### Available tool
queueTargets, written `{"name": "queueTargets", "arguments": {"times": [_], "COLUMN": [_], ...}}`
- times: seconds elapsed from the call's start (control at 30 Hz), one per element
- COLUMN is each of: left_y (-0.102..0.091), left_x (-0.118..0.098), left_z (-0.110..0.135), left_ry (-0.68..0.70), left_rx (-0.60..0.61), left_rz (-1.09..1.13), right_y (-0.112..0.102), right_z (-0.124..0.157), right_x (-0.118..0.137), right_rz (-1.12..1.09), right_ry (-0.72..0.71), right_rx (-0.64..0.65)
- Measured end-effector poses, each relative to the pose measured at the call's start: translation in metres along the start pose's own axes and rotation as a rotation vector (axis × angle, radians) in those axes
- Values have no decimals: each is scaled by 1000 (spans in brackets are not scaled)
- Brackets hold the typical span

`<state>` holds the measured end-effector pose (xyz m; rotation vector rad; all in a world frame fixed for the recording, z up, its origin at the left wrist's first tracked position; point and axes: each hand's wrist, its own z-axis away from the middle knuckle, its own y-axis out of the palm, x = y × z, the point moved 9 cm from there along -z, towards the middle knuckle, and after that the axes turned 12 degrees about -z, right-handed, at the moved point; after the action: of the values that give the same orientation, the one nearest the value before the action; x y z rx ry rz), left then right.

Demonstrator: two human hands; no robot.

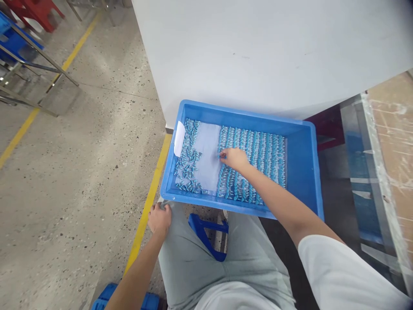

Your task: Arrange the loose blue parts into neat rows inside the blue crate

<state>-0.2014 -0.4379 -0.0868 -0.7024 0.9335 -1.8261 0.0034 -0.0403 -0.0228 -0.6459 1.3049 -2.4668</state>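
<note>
A blue plastic bin [245,208] stands in front of my knees. Inside it, small blue-headed parts with thin pale stems [253,140] stand in close rows over the middle and right. A loose heap of the same parts [187,165] lies at the left end, with a bare strip of white sheet [208,157] between. My right hand [235,158] reaches into the bin at the leftmost row. Its thumb and fingers are pinched on what looks like one small blue-headed part, mostly hidden by the fingertips. My left hand [159,218] rests on my left knee, fingers loosely bent, holding nothing.
A white panel [258,56] rises behind the bin. A white label [179,138] is on its left wall. To the right is a shelf or cart with a brown top [395,142]. A blue stool part [209,241] shows between my legs; yellow floor lines [148,206] run at left.
</note>
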Motion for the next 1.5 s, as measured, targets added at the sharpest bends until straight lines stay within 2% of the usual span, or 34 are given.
{"name": "queueTargets", "arguments": {"times": [0.33, 0.7, 0.9, 1.03, 1.13, 1.27, 1.5], "left_y": [1, -5, -6, -8, -9, -8, -5], "left_x": [-1, -2, -3, -4, -4, -3, -1], "left_z": [-1, 3, 3, 4, 5, 4, 3], "left_ry": [8, -9, 1, -10, -14, -5, -14], "left_rx": [-5, 22, 2, 11, 16, 10, 13], "left_rz": [-11, 19, 6, 9, 13, 23, 23], "right_y": [3, -6, -3, 9, 16, 22, 24], "right_z": [-11, -3, -8, -25, -33, -33, -14], "right_x": [0, 5, 47, 77, 87, 84, 61], "right_rz": [29, -26, -124, -152, -147, -112, -4], "right_ry": [28, 50, -46, -93, -120, -139, -122], "right_rx": [8, -54, -80, -32, 6, 51, 86]}}
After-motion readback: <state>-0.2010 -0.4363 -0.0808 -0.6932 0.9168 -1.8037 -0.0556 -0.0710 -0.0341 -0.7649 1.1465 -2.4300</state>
